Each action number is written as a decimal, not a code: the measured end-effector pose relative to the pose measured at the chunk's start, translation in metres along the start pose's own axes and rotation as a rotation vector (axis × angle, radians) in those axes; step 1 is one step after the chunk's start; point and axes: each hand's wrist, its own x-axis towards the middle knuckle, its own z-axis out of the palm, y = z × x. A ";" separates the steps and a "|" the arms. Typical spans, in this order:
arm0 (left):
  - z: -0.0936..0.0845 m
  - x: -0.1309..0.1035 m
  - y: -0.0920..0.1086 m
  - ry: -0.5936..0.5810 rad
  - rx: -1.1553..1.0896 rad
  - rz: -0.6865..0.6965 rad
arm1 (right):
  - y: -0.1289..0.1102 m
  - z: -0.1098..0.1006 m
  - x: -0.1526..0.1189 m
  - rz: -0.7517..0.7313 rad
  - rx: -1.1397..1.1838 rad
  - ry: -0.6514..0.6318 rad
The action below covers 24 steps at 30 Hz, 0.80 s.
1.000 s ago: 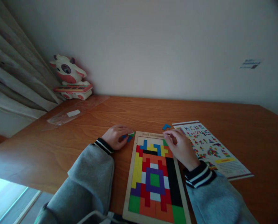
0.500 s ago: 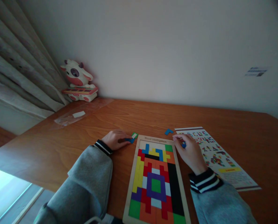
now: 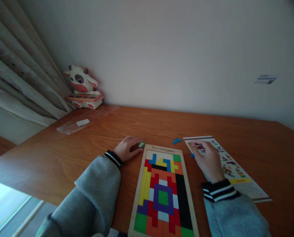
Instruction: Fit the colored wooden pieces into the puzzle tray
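Note:
A wooden puzzle board (image 3: 132, 210) lies before me, largely filled with coloured block pieces and bare near its top. At its upper left corner, my left hand (image 3: 127, 149) reaches around a small green-and-white piece (image 3: 141, 144), with thumb and fingers apart. A blue piece there is mostly hidden by the fingertips. My right hand (image 3: 209, 161) hovers over or rests on the printed leaflet (image 3: 248, 189), fingers loosely curved with a gap between thumb and index finger. Just left of that hand, a blue piece (image 3: 192, 155) lies on the table. Another blue piece (image 3: 177, 141) sits beyond the board's upper right corner.
The brown wooden table (image 3: 147, 123) runs back to a pale wall. A cow-shaped toy keyboard (image 3: 84, 90) stands at the back left near the curtain (image 3: 18, 72). In front of it lies a clear plastic bag (image 3: 70, 127) with a white label.
My right hand has moved right, off the blue piece, which stays on the table. My left hand has shifted slightly right, covering more of the blue piece there.

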 end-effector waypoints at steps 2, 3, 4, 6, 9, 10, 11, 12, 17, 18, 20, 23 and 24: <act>0.003 0.001 0.000 -0.017 0.013 -0.065 | 0.004 -0.004 0.002 0.032 -0.007 0.009; 0.005 0.001 0.000 -0.022 0.015 -0.087 | 0.006 -0.006 0.004 0.051 -0.006 0.004; 0.006 0.002 0.000 -0.023 0.014 -0.103 | 0.009 -0.009 0.005 0.068 -0.002 -0.008; 0.007 0.002 -0.002 -0.016 0.003 -0.130 | 0.016 -0.013 0.007 0.081 0.001 -0.047; 0.008 0.002 -0.002 0.000 -0.033 -0.193 | 0.023 -0.016 0.008 0.058 -0.035 -0.131; 0.009 0.002 -0.002 0.004 -0.048 -0.214 | 0.025 -0.017 0.008 0.052 -0.054 -0.168; 0.009 0.003 -0.002 0.007 -0.061 -0.230 | 0.027 -0.017 0.008 0.052 -0.066 -0.213; 0.009 0.003 -0.002 0.011 -0.072 -0.241 | 0.028 -0.018 0.007 0.057 -0.064 -0.262; 0.009 0.004 -0.003 0.009 -0.104 -0.250 | 0.035 -0.023 0.004 0.100 0.014 -0.475; 0.009 0.004 -0.003 0.009 -0.112 -0.253 | 0.035 -0.023 0.004 0.111 0.017 -0.486; 0.009 0.005 -0.004 0.012 -0.132 -0.271 | 0.036 -0.023 0.004 0.130 0.016 -0.487; 0.010 0.006 -0.005 0.010 -0.195 -0.320 | 0.038 -0.021 0.005 0.165 0.014 -0.488; 0.011 0.006 -0.005 0.008 -0.222 -0.331 | 0.039 -0.021 0.005 0.180 0.015 -0.489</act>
